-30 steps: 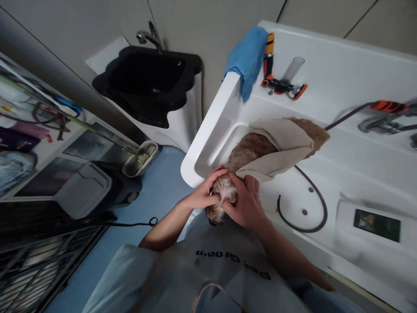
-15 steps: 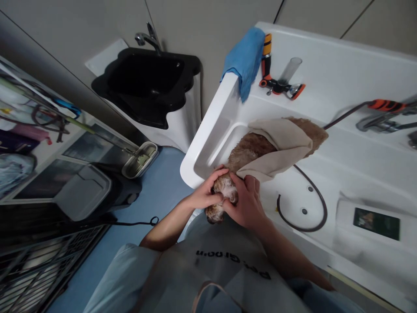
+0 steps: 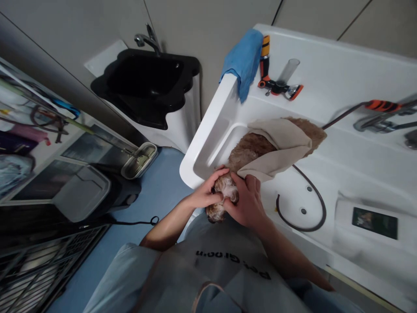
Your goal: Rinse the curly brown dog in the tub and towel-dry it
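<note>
Head: dog (image 3: pixel 247 150) held; apron (image 3: pixel 182 280) reads "Pet…"

I watch through one camera worn on the person's head, looking forward and steeply down over the grey apron with upside-down black lettering (image 3: pixel 228 256) at six o'clock. It sits near above the bare left hand (image 3: pixel 203 193) and bare right hand (image 3: pixel 249 204), just below my centre. The wide view reaches the scalloped black basin (image 3: pixel 177 98) at ten and smooth white tub (image 3: pixel 205 126) from one to four.
</note>
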The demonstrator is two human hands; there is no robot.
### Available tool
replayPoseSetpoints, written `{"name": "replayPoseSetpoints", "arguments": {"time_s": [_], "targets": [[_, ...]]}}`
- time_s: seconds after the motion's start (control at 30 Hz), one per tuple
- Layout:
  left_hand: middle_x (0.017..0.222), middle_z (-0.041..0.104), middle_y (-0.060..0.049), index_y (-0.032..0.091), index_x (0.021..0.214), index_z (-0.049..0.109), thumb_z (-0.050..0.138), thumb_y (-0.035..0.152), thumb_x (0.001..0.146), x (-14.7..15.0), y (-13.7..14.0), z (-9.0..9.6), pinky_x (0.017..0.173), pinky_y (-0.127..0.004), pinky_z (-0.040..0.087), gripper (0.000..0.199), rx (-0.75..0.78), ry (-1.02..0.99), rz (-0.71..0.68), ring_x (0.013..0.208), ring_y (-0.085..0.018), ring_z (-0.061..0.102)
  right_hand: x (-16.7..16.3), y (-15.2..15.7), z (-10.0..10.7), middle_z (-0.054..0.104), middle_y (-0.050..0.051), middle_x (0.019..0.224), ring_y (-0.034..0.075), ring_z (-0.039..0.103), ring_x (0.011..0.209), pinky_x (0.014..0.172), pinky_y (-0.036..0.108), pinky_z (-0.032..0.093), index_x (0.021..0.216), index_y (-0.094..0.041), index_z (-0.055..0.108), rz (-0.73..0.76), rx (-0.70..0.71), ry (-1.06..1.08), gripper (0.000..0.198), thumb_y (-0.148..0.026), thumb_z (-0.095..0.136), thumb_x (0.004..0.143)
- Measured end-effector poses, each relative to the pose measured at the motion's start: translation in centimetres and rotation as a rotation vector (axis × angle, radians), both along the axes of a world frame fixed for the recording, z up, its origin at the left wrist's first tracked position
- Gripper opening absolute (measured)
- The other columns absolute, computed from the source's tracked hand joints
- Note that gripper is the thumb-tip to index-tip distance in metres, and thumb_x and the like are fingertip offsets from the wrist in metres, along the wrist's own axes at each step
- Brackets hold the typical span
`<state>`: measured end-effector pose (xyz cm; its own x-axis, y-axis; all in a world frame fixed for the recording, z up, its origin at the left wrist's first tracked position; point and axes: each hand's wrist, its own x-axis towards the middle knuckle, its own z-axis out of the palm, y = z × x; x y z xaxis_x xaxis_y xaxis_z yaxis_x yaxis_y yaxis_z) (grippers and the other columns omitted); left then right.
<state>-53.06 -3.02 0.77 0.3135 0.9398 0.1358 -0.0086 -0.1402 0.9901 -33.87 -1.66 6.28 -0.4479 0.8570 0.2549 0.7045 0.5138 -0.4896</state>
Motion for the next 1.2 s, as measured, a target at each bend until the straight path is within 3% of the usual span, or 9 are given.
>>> {"name": "replayPoseSetpoints", "arguments": {"time_s": [1.2], "targets": [[0.168, 0.025, 0.0, 0.037, 0.155, 0.037, 0.069, 0.024, 0.078, 0.19, -0.07, 0.07, 0.131, -0.054, 0.01, 0.085, -0.04, -0.012, 0.013, 0.156, -0.033, 0.02, 0.4, 0.36, 0.27, 0.049, 0.012, 0.11, 0.034, 0.048, 0.108, 0.096, 0.059, 0.048, 0.14, -0.019, 0.052, 0.032, -0.049, 0.026, 0.064, -0.032, 0.057, 0.077]]}}
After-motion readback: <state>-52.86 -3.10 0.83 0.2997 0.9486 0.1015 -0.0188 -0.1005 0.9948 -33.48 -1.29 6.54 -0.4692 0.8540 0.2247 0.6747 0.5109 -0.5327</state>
